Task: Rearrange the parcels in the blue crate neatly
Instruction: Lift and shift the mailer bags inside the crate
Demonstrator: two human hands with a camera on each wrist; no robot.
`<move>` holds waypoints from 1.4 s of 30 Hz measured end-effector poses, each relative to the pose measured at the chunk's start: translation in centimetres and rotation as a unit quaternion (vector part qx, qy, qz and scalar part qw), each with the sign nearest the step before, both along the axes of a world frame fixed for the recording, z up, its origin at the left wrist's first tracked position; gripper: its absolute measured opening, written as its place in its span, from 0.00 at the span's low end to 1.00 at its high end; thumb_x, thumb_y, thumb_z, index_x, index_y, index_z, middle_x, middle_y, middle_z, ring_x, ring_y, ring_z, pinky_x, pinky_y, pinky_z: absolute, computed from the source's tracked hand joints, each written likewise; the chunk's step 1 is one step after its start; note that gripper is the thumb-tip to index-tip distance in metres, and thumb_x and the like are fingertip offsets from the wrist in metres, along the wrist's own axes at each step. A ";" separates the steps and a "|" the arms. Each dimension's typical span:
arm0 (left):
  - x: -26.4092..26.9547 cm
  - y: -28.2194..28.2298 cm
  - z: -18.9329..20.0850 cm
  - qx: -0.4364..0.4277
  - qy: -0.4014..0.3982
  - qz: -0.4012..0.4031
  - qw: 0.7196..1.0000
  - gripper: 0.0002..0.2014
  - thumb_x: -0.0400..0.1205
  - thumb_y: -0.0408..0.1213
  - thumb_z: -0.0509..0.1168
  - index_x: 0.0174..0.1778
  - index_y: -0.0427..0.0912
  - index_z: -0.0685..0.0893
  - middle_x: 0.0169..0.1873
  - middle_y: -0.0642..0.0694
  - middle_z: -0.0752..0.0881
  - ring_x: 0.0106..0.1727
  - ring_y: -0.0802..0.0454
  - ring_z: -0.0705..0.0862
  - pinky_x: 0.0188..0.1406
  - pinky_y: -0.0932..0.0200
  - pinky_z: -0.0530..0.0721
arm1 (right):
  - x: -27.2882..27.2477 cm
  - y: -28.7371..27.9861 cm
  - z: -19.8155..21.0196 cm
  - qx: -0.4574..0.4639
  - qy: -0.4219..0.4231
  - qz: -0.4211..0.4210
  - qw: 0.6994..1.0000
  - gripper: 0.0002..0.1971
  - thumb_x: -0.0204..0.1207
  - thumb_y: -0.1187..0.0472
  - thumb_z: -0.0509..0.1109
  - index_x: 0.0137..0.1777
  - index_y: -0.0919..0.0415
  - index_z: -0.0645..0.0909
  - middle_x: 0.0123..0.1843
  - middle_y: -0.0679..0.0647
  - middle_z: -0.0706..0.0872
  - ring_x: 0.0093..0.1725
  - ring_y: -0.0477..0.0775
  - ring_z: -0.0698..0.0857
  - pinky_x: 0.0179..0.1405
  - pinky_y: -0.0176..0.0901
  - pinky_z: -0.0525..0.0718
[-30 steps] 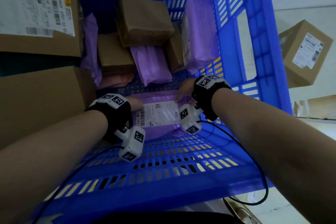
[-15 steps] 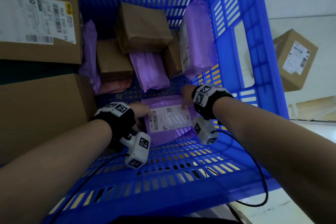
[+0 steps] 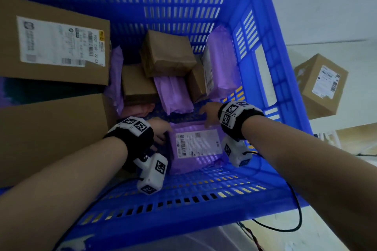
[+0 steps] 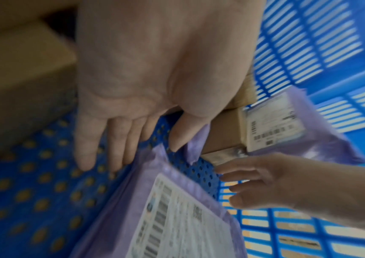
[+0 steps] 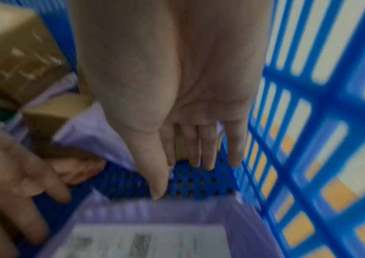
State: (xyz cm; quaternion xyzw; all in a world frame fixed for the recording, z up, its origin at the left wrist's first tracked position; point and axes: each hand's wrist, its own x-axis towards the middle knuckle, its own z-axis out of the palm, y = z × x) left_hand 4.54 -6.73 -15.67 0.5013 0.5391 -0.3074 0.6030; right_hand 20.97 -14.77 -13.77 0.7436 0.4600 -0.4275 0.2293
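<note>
Since half a second ago: both hands have opened off the flat purple poly mailer with the white label [image 3: 196, 145], which has stayed on the near floor of the blue slotted plastic crate [image 3: 263, 79].

Left hand [image 3: 161, 128]: fingers straight and relaxed, holding nothing, just beside the mailer's left edge. Right hand [image 3: 210, 113]: fingers extended, holding nothing, at its far right corner. Judgement: to finish the step well, square the mailer flat into the near right corner, label up, edges parallel to the crate walls, then tidy the far heap. Mailer: thin, glossy, soft, slightly wrinkled, barcode label facing up; likely slides easily on the perforated floor.
</note>
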 end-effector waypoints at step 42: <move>9.6 1.8 5.1 0.019 -0.353 0.100 0.930 0.28 0.84 0.24 0.58 0.78 0.53 0.68 0.39 0.46 0.82 0.30 0.54 0.78 0.26 0.65 0.79 | 0.9 1.3 9.1 0.287 -0.117 -0.358 0.881 0.45 0.74 0.49 0.71 0.80 0.70 0.50 0.70 0.65 0.77 0.69 0.67 0.78 0.62 0.52 0.78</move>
